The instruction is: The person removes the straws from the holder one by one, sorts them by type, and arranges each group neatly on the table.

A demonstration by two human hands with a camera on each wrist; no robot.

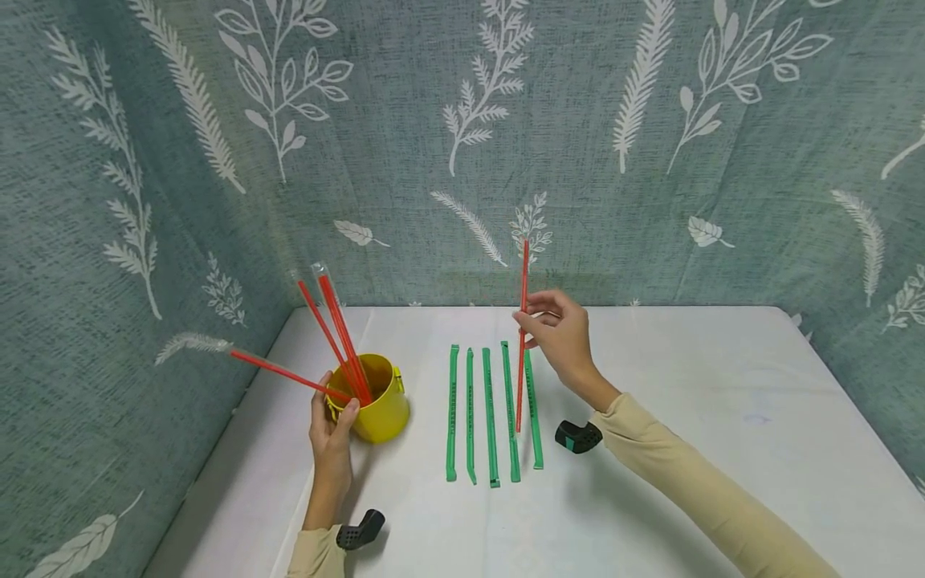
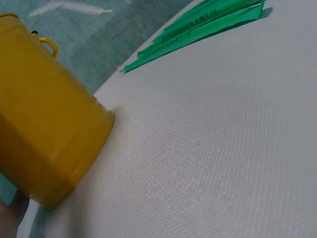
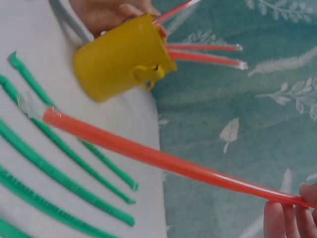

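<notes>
My right hand pinches a red straw in a clear wrapper, held upright above the row of green-wrapped straws. In the right wrist view the red straw runs slantwise to the fingertips. My left hand holds the near left side of a small yellow bucket, its thumb at the rim. Red straws in clear wrappers lean in the bucket; one tilts far left over the hand. Close up, the yellow bucket fills the left of the left wrist view.
The green straws lie roughly parallel on a white-covered table, to the right of the bucket. A green cloth with white leaf prints hangs behind and at the sides. Each wrist wears a black device.
</notes>
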